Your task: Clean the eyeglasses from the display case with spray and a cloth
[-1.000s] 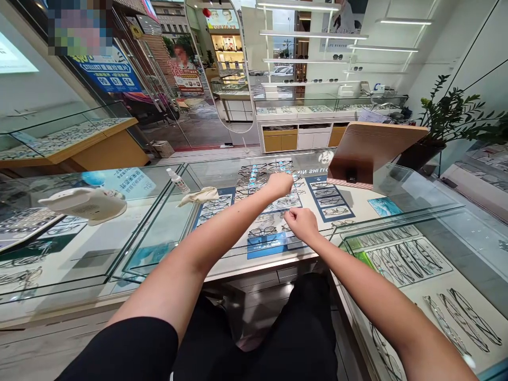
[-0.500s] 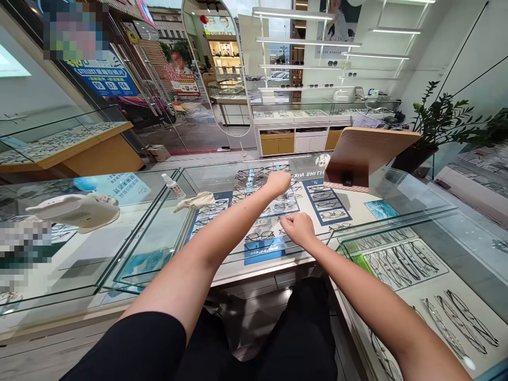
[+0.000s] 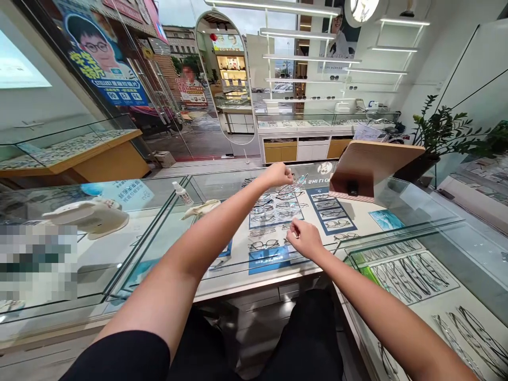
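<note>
My left hand (image 3: 280, 173) reaches far over the display tray of eyeglasses (image 3: 275, 209) inside the glass counter. Its fingers are closed on what looks like a clear, glinting eyeglass frame (image 3: 297, 182), lifted above the rows. My right hand (image 3: 304, 238) hovers nearer to me over the front of the tray, beside a dark-rimmed pair (image 3: 264, 244). Thumb and fingers are pinched together, and I cannot see anything between them. A blue label card (image 3: 265, 259) lies at the tray's near edge.
A small spray bottle (image 3: 183, 193) and a crumpled cloth (image 3: 204, 208) lie left of the tray. A white device (image 3: 93, 217) sits on the left case. A tan slanted panel (image 3: 371, 164) stands behind. Another case of glasses (image 3: 408, 270) runs along my right. A plant (image 3: 448, 132) stands far right.
My left hand has risen from the rows of glasses, now with a clear frame in it. The right hand stayed over the tray's front. My view tilted slightly.
</note>
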A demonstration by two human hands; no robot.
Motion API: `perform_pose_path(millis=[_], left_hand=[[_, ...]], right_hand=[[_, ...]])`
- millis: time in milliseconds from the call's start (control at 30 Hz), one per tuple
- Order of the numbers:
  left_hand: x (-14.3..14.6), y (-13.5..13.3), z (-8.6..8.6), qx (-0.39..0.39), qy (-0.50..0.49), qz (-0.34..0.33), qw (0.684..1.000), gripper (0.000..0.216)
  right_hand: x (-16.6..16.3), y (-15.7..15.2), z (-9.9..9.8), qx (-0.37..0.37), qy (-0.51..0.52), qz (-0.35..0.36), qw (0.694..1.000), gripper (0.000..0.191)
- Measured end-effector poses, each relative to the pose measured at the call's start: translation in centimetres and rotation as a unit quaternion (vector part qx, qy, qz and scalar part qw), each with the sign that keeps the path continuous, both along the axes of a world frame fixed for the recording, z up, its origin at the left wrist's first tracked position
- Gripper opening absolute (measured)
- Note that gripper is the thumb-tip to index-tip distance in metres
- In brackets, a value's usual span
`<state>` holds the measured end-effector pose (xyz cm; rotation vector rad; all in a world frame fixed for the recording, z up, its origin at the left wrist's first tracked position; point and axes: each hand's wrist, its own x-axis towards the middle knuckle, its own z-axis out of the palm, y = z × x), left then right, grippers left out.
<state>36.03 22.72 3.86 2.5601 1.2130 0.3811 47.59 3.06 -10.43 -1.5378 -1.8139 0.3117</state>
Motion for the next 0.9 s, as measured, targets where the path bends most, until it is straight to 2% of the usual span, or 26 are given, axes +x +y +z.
perform_pose_path(millis=[33,133,200,333,433,500,600,733,800,900], left_hand=[[-1.2,0.0,0.7,-0.027,-0.049,-0.002,0.998,0.02],[-5.7,-0.4,2.0,-0.107,-0.185,0.001,0.977,0.031],[-9.0,-0.9,2.1,-0.136,-0.26,0.003,0.956,0.036],[-14.8,-2.4,0.5,-0.139,-0.399,0.031,0.906,0.04],[-17.9,-3.1,-1.3,-0.128,-0.47,0.057,0.872,0.041],[-19.3,-3.2,-2.5,-0.115,-0.504,0.066,0.854,0.041],[-20.8,-2.9,-3.9,-0.089,-0.544,0.074,0.831,0.042],[-22.0,-2.0,-5.6,-0.082,-0.567,0.085,0.815,0.047],[-22.3,-1.5,-6.6,-0.091,-0.582,0.091,0.803,0.051],[-22.6,-1.0,-8.0,-0.109,-0.611,0.1,0.778,0.054]], right_hand=[[0.1,0.0,-0.1,0.015,0.006,0.007,1.0,0.004],[0.4,0.2,-0.6,0.029,0.027,0.016,0.999,0.012],[0.5,0.3,-0.9,0.025,0.036,0.013,0.999,0.008],[-0.1,0.5,-1.1,0.019,0.042,0.003,0.999,0.001],[-1.7,1.6,-0.2,0.019,0.044,-0.004,0.999,0.003],[-3.6,3.4,1.3,0.034,0.048,0.004,0.998,0.005],[-7.3,7.2,4.6,0.082,0.081,0.035,0.993,0.007],[-12.5,12.4,8.3,0.141,0.179,0.091,0.97,0.015],[-14.5,14.3,8.8,0.142,0.209,0.107,0.962,0.022],[-16.2,16.0,7.9,0.134,0.218,0.117,0.96,0.025]])
